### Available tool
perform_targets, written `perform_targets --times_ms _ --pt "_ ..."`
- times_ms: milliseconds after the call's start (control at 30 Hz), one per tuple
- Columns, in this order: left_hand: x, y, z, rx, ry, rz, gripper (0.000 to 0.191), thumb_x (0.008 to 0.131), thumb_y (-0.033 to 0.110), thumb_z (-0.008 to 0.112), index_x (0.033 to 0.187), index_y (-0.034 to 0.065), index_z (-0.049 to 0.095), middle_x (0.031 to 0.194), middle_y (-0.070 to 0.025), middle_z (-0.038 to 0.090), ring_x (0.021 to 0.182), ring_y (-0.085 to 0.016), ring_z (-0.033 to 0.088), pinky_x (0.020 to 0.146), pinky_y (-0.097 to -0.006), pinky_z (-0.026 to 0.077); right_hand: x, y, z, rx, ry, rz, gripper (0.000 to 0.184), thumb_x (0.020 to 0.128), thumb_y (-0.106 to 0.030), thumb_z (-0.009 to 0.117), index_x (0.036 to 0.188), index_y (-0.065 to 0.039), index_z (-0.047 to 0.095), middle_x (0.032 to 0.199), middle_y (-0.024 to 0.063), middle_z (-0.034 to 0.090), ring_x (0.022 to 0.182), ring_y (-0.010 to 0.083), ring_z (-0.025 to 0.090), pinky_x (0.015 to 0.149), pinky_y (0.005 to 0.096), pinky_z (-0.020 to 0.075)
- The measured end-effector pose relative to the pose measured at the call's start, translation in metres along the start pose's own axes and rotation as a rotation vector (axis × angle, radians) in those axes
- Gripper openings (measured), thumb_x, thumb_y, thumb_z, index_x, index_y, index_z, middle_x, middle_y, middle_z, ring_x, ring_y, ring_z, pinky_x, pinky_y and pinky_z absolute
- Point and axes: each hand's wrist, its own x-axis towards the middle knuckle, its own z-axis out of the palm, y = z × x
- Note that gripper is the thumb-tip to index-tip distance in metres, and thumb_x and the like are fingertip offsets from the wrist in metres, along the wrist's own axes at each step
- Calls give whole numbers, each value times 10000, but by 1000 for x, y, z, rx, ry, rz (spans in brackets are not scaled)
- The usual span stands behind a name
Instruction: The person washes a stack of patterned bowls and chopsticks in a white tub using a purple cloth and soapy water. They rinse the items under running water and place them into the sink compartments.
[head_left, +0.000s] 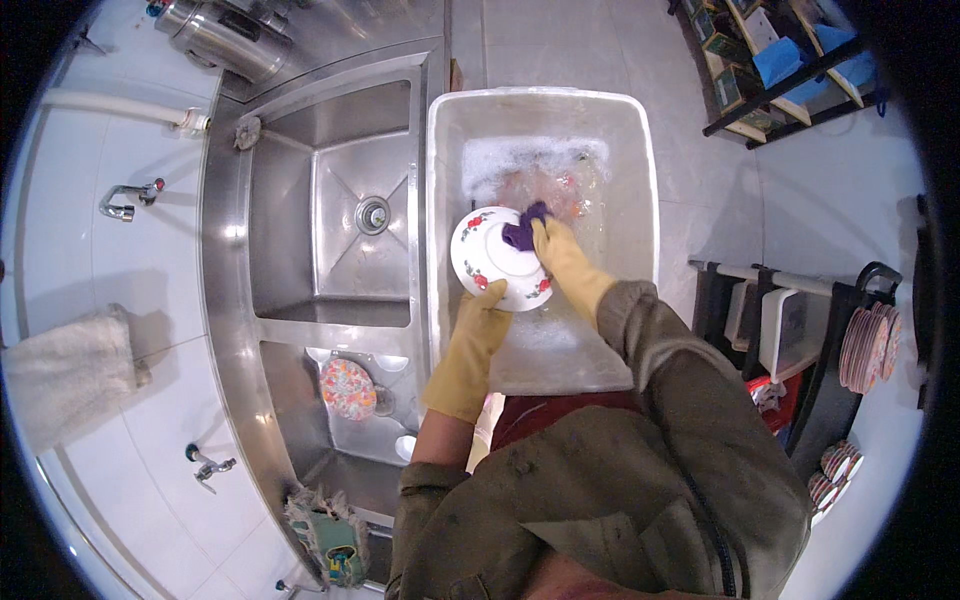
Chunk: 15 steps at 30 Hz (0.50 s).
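Observation:
Before me stands a large pale plastic tub with soapy water in it. My left hand, in a yellow rubber glove, grips the near rim of a white plate decorated with red flowers. The plate is tilted over the tub's left side. My right hand, gloved the same way, holds a dark purple cloth against the plate's face. Below the plate, blurred reddish shapes show through the water; what they are I cannot tell.
Left of the tub is a stainless steel sink with a drain. A nearer basin holds a patterned round item and white dishes. Two taps are on the tiled wall. At right, a rack stands near stacked plates.

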Motion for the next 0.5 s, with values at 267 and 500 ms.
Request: perform_targets --times_ms 267,500 --pt "9 -1 -10 2 91 -41 335 1018 107 618 1342 31 583 1248 -112 683 1072 -230 694 962 -371 573 -130 3 49 -211 32 -467 483 932 -185 620 1335 67 537 1455 292 461 1293 559 455 1144 529 383" --pt "-25 -3 4 191 21 -31 381 1036 86 580 1402 -2 520 1370 -134 615 1236 -245 615 1072 -387 509 33 10 34 -82 -16 -118 195 946 -197 612 999 -31 699 1089 247 703 1004 438 653 909 466 544"
